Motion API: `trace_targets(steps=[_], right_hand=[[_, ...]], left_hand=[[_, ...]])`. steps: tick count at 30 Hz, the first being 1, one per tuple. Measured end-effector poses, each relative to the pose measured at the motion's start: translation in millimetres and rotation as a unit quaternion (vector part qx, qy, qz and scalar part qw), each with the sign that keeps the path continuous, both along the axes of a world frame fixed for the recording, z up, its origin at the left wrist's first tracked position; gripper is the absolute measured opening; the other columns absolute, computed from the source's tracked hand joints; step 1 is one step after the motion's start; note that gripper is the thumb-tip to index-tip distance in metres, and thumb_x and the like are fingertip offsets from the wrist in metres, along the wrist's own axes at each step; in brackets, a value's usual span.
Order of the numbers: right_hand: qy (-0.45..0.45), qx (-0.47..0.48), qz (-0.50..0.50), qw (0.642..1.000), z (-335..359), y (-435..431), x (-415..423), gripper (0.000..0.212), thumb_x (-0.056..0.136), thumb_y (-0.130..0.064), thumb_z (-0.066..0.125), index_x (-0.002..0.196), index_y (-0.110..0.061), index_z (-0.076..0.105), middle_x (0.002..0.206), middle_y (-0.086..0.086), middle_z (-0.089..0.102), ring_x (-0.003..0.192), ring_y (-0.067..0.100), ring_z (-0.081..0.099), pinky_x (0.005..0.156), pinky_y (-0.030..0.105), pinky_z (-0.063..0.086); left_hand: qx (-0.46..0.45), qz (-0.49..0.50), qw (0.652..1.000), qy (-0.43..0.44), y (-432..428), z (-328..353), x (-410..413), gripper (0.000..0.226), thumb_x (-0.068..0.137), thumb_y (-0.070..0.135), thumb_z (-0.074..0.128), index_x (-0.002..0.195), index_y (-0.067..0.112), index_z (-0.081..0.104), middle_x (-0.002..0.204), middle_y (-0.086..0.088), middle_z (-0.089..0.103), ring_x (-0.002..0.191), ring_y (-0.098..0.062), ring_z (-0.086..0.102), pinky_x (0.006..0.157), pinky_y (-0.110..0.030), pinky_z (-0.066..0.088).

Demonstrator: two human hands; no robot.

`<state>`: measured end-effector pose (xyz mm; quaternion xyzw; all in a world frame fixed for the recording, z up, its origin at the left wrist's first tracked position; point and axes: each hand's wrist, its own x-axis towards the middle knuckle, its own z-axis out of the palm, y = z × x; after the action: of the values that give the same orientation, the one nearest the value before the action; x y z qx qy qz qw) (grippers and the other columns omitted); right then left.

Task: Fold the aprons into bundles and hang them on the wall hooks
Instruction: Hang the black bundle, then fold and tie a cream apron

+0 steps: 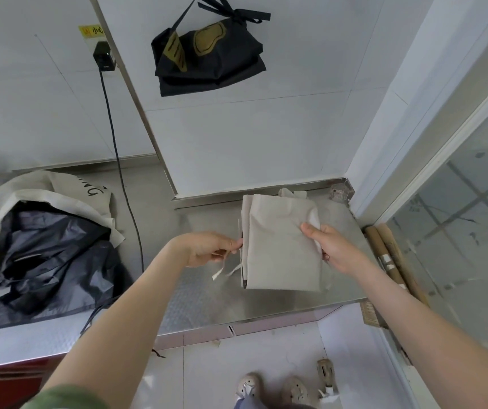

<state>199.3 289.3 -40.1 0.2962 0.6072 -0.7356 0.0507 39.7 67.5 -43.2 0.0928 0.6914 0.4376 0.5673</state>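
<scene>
Where the steel counter (266, 302) meets the white tiled wall (251, 137), a black apron bundle (207, 57) hangs tied up. Over the counter, the left hand (207, 249) pinches the strings of the folded beige apron (281, 246) while the right hand (334, 249) grips its right edge, thumb on top.
</scene>
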Motion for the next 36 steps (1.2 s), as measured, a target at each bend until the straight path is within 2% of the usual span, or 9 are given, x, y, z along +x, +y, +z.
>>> trace_targets(steps=[3, 6, 10, 12, 15, 18, 24, 29, 36], right_hand=[[-0.011, -0.004, -0.005, 1.0, -5.6, -0.1, -2.4, 0.019, 0.1, -0.025, 0.047, 0.093, -0.013, 0.06, 0.06, -0.009, 0.066, 0.045, -0.002, 0.058, 0.034, 0.01, 0.035], [-0.043, 0.011, -0.008, 0.999, -14.1, 0.2, -5.6, 0.019, 0.098, -0.03, 0.05, 0.094, -0.015, 0.061, 0.075, -0.004, 0.069, 0.057, 0.003, 0.064, 0.041, 0.013, 0.041], [-0.125, 0.11, 0.018, 0.986, -46.2, 7.3, -9.7, 0.017, 0.096, -0.028, 0.056, 0.096, -0.012, 0.063, 0.074, -0.003, 0.064, 0.056, 0.004, 0.056, 0.044, 0.014, 0.037], [-0.153, 0.159, 0.048, 0.974, -67.3, 11.0, -9.9, 0.004, 0.094, -0.013, 0.059, 0.095, -0.011, 0.062, 0.077, -0.003, 0.063, 0.058, 0.004, 0.054, 0.044, 0.011, 0.04], [-0.212, 0.244, 0.075, 0.944, -94.5, 16.2, -5.5, 0.007, 0.087, -0.007, 0.059, 0.09, -0.013, 0.057, 0.095, 0.004, 0.063, 0.087, 0.02, 0.059, 0.068, 0.026, 0.046], [-0.248, 0.304, 0.058, 0.918, -102.9, 20.1, 2.0, 0.02, 0.088, -0.015, 0.058, 0.098, -0.007, 0.043, 0.098, 0.009, 0.055, 0.085, 0.025, 0.056, 0.056, 0.028, 0.035], [-0.224, 0.253, 0.075, 0.938, -82.3, 26.7, 12.1, 0.01, 0.085, 0.001, 0.053, 0.091, -0.007, 0.051, 0.079, 0.017, 0.064, 0.047, 0.017, 0.043, 0.039, 0.022, 0.032], [-0.133, 0.179, 0.067, 0.973, -44.8, 29.9, 19.9, 0.009, 0.093, 0.0, 0.048, 0.091, -0.007, 0.053, 0.067, 0.008, 0.058, 0.05, 0.016, 0.043, 0.043, 0.019, 0.036], [-0.054, 0.082, 0.085, 0.992, -2.8, 37.9, 33.2, 0.026, 0.098, -0.001, 0.037, 0.088, -0.006, 0.06, 0.08, 0.012, 0.065, 0.067, 0.019, 0.06, 0.061, 0.024, 0.05]], left_hand=[[0.004, 0.001, 1.0, -0.023, -4.9, -5.7, -0.2, 0.024, 0.092, 0.025, 0.059, 0.073, 0.011, 0.058, 0.075, 0.002, 0.066, 0.081, -0.008, 0.063, 0.088, -0.024, 0.043], [-0.02, 0.042, 0.998, -0.032, -8.3, -12.5, -0.9, 0.035, 0.097, 0.025, 0.053, 0.064, 0.014, 0.046, 0.062, -0.003, 0.061, 0.058, -0.015, 0.063, 0.073, -0.028, 0.049], [-0.136, 0.049, 0.988, 0.048, -23.3, -30.6, -5.7, 0.041, 0.097, 0.024, 0.053, 0.059, 0.015, 0.039, 0.052, 0.0, 0.037, 0.041, -0.013, 0.033, 0.048, -0.022, 0.036], [-0.177, 0.066, 0.98, 0.061, -32.3, -37.1, -9.3, 0.042, 0.096, 0.024, 0.055, 0.058, 0.014, 0.041, 0.048, 0.0, 0.033, 0.041, -0.013, 0.027, 0.046, -0.022, 0.031], [-0.19, 0.089, 0.974, 0.084, -38.4, -42.3, -10.1, 0.04, 0.098, 0.022, 0.052, 0.06, 0.013, 0.044, 0.047, 0.001, 0.034, 0.042, -0.013, 0.027, 0.046, -0.02, 0.029], [-0.137, 0.127, 0.972, 0.139, -33.4, -44.0, -9.5, 0.035, 0.097, 0.022, 0.055, 0.063, 0.012, 0.054, 0.058, -0.001, 0.051, 0.055, -0.013, 0.044, 0.055, -0.02, 0.039], [0.04, 0.101, 0.987, 0.118, 11.2, -13.9, 6.0, 0.04, 0.092, 0.021, 0.056, 0.053, 0.016, 0.059, 0.094, -0.004, 0.07, 0.083, -0.02, 0.059, 0.079, -0.029, 0.044], [0.08, -0.011, 0.993, 0.088, 62.1, 1.4, 26.4, 0.036, 0.102, 0.027, 0.042, 0.089, 0.007, 0.068, 0.095, -0.003, 0.069, 0.079, -0.015, 0.063, 0.083, -0.028, 0.05], [0.119, -0.125, 0.976, 0.135, 106.5, 25.3, 44.9, 0.025, 0.098, 0.005, 0.042, 0.104, 0.01, 0.066, 0.103, -0.002, 0.065, 0.078, -0.009, 0.063, 0.08, -0.019, 0.051]])
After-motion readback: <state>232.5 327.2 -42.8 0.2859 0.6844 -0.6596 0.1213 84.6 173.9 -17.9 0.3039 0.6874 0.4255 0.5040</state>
